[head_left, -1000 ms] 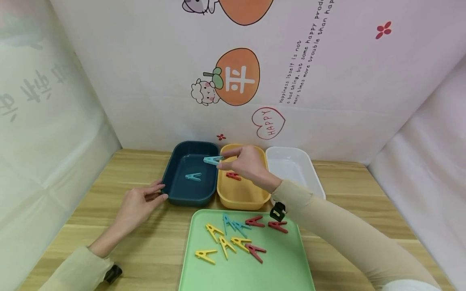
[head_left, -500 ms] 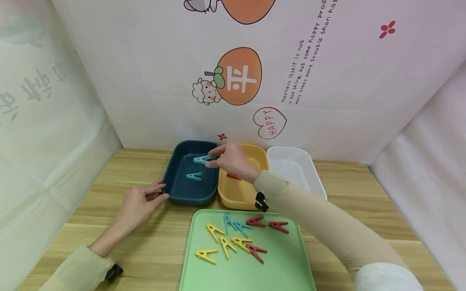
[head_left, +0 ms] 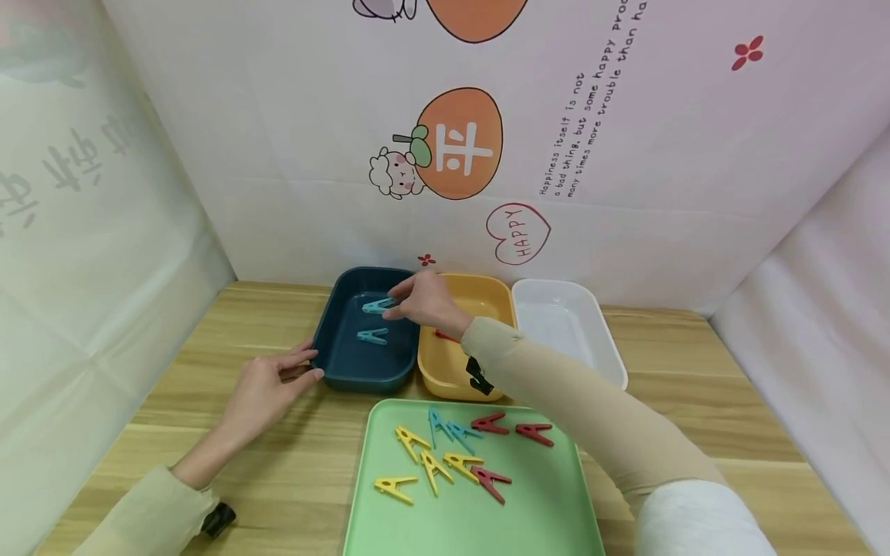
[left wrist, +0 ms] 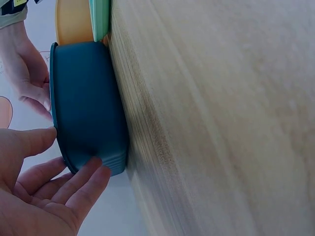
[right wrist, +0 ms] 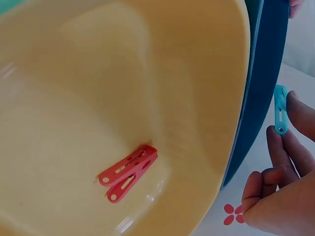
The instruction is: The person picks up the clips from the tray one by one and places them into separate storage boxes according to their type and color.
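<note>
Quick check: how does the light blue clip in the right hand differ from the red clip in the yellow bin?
Hold: the light blue clip is pinched in the right hand, while the red clip is untouched.
Place: the light blue clip is held over the dark blue bin; the red clip lies in the yellow bin.
Shared: both are A-shaped clips with slotted legs.

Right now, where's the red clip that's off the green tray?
In the right wrist view, the red clip lies inside the yellow bin, below the picture's middle; the blue bin is just to the right.
</note>
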A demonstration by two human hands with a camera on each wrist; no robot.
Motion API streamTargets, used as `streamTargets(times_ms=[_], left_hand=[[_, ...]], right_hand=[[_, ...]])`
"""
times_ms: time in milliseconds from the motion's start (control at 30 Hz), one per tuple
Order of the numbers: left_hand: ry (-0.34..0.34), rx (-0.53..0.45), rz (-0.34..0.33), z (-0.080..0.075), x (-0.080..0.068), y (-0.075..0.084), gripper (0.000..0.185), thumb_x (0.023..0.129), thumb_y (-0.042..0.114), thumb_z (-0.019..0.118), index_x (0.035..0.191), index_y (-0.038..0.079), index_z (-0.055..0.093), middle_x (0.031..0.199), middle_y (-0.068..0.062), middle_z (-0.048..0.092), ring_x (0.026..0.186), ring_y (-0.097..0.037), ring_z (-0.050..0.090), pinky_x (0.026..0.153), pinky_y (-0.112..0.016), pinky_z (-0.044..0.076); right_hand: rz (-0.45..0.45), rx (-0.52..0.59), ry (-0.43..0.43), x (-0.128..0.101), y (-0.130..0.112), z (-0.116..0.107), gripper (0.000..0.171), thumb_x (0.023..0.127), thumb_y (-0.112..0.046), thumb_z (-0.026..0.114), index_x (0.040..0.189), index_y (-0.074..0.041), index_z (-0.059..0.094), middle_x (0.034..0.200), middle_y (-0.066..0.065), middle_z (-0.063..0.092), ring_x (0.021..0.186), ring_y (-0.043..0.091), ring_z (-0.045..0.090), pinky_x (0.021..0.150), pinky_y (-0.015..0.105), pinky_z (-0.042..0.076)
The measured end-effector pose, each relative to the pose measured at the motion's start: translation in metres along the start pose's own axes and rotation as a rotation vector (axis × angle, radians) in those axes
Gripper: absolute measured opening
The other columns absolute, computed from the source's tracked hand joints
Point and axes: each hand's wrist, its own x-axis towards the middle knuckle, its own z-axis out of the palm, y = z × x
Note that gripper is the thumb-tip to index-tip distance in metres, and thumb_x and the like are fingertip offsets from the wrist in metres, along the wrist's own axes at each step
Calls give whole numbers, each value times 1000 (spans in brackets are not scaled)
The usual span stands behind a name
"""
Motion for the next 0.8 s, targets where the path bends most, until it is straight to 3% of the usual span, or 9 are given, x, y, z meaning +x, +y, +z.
streamTargets(times_ms=[633, 800], left_hand=[[7, -10, 7, -2, 0, 2, 38, 99, 14, 77, 128, -9, 71, 143, -24, 59, 99, -32, 76, 76, -33, 64], [7, 0, 3, -2, 0, 1, 37, 99, 13, 77, 129, -8, 71, 143, -24, 60, 100, -31, 76, 77, -34, 64]], right_hand=[[18, -42, -9, 16, -5, 15, 33, 88, -17, 89, 118, -6, 81, 118, 6, 76, 103, 23, 63, 87, 31, 59], [30, -85, -13, 21, -4, 13, 40, 88, -22, 90, 124, -6, 79, 123, 7, 75, 107, 23, 64, 91, 32, 59]])
